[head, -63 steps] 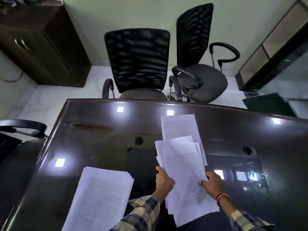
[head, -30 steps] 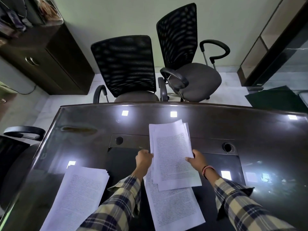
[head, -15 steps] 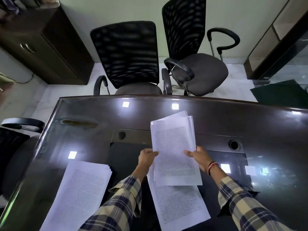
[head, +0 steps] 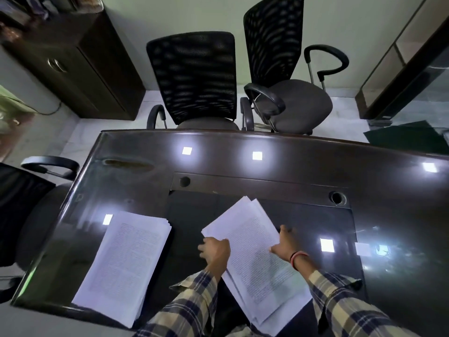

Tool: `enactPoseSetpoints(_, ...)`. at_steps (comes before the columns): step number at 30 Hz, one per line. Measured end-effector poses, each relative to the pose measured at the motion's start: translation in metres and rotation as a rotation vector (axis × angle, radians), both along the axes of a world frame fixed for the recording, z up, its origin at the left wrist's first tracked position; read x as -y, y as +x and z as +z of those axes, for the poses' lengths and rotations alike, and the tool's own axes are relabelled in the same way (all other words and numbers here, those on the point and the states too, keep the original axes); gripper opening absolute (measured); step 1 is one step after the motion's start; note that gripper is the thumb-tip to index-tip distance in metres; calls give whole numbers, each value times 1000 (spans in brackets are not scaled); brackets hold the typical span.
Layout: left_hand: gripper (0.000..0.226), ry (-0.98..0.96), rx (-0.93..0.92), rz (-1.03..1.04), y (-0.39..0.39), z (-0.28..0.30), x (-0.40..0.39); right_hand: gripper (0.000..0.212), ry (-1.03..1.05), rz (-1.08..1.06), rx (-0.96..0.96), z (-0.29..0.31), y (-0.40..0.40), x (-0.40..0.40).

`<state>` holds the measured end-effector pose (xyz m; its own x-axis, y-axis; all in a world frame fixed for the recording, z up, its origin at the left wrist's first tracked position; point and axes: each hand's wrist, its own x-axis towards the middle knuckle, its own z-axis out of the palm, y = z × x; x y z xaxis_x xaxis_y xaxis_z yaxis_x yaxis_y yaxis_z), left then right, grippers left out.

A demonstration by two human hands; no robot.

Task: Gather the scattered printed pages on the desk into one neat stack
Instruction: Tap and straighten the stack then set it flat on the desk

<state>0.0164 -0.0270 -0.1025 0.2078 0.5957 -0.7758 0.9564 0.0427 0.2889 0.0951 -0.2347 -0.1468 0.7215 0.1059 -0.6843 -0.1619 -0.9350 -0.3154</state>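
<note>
dark desk (head: 303, 166) | pages (head: 257, 259) gripped between left hand (head: 215, 251), right hand (head: 284, 244)

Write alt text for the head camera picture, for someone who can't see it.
A person's left hand and right hand hold a loose bundle of printed pages over a dark glossy desk. A second stack of pages lies to the left, and two black mesh office chairs stand beyond the desk.
</note>
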Motion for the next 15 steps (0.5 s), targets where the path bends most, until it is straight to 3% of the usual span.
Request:
enactPoseSetpoints(3, 62, -132, 98, -5, -17, 11, 11, 92, 82, -86, -34, -2, -21, -5)
enactPoseSetpoints(5, 60, -174, 111, 234, -26, 4, 14, 97, 158, -196, -140, -4, -30, -5)
enactPoseSetpoints(10, 40, -314, 216, 196, -46, 4, 2, 41, 287, -322, -236, 9, -38, 4)
enactPoseSetpoints(12, 27, -376, 337, 158, -47, 19, -3, 37, 383, -372, -258, 16, -40, 9)
enactPoseSetpoints(15, 25, -456, 534, 60, -43, 46, -15, 49, 632, -475, -268, 35, -39, 10)
